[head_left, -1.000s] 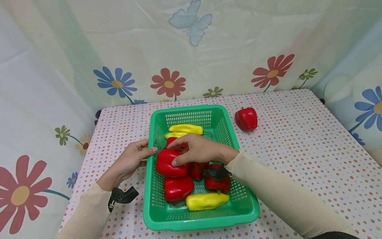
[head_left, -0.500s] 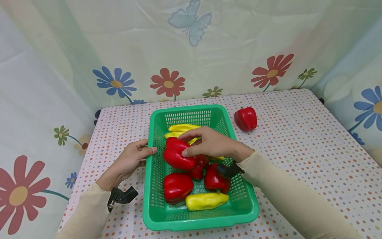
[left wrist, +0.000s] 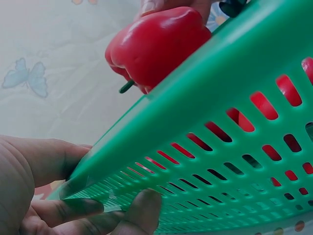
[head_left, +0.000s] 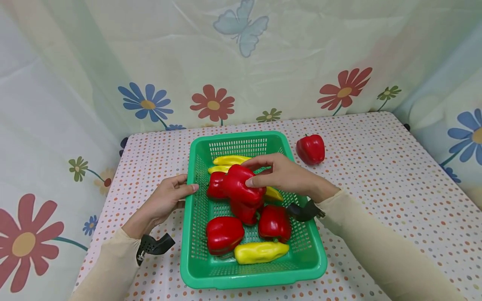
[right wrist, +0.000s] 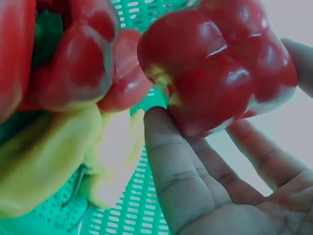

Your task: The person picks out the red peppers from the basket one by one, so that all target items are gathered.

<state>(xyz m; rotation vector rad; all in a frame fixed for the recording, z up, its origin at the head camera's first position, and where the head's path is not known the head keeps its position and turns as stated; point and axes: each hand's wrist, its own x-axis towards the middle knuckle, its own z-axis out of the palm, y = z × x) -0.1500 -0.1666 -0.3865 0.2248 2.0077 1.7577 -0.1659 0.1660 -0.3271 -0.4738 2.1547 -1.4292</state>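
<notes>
My right hand [head_left: 288,177] holds a glossy red bell pepper [head_left: 242,184] by its side above the green plastic basket [head_left: 256,282]. In the right wrist view its fingers [right wrist: 171,166] support the lobed pepper [right wrist: 220,68]. The left wrist view shows the green stem [left wrist: 126,86] of this pepper, above the rim. My left hand [head_left: 165,200] grips the basket's left rim, thumb on top and fingers [left wrist: 142,213] against the slotted outer wall. Under and around the held pepper lie several more red bell peppers [head_left: 224,235]. A long yellow pepper [head_left: 261,253] lies at the basket's near end.
More long yellow peppers [head_left: 229,160] lie at the basket's far end, partly hidden by my right hand. Outside the basket, a single red bell pepper [head_left: 311,149] stands on the dotted tablecloth [head_left: 376,167]. A flowered curtain [head_left: 293,62] hangs behind the table.
My right hand has lifted the red bell pepper from the basket's left side and carried it rightward and slightly away, uncovering the pepper beneath. My left hand has stayed on the rim.
</notes>
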